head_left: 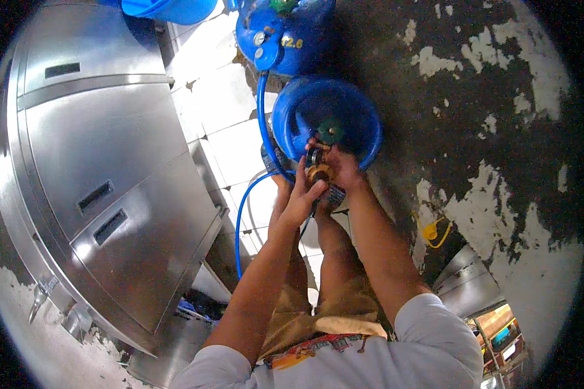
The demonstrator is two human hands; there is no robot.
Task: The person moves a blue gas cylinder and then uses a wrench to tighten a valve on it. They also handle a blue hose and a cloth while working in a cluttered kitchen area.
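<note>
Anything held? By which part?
A brass-and-black fitting: left hand on its left side and lower end, right hand at its upper right. Exact finger contacts can't be told.

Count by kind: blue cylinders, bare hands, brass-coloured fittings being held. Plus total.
Blue cylinders: 2 (upper cylinder, lower cylinder)
Bare hands: 2 (left hand, right hand)
Brass-coloured fitting: 1
Total: 5

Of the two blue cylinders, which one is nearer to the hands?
The lower cylinder: the left hand and right hand are at its near rim, while the upper cylinder, with a gauge in front, stands farther away.
</note>
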